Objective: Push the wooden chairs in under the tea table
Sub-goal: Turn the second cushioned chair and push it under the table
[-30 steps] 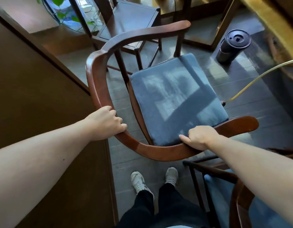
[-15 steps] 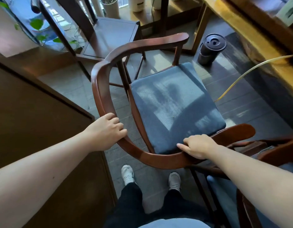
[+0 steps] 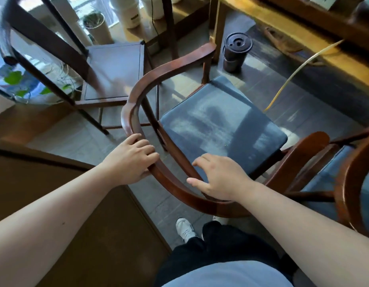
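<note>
- Wooden chair (image 3: 200, 129) with the curved rail and blue seat cushion (image 3: 218, 129) stands on the tiled floor (image 3: 299, 112), its seat fully in the open, near the counter (image 3: 303, 32) at the upper right but not yet under it.
- Left hand (image 3: 131, 160) is clenched over the rail on the chair's left side, fingers (image 3: 147, 149) wrapped across the top.
- Right hand (image 3: 217, 177) lies loose over the back of the rail, fingers spread and lifted; it grips nothing.
- Second cushioned chair (image 3: 349, 183) sits just beside it at the right edge, also clear of the counter.
- Third, darker chair (image 3: 113, 69) stands further off at the upper left.
- Black canister (image 3: 235, 52) and a yellow hose (image 3: 291, 75) lie on the floor between the chair and the counter and could get in the way.
- Judging by this, the task looks barely begun: no chair seen here is tucked in, and each needs pushing.
</note>
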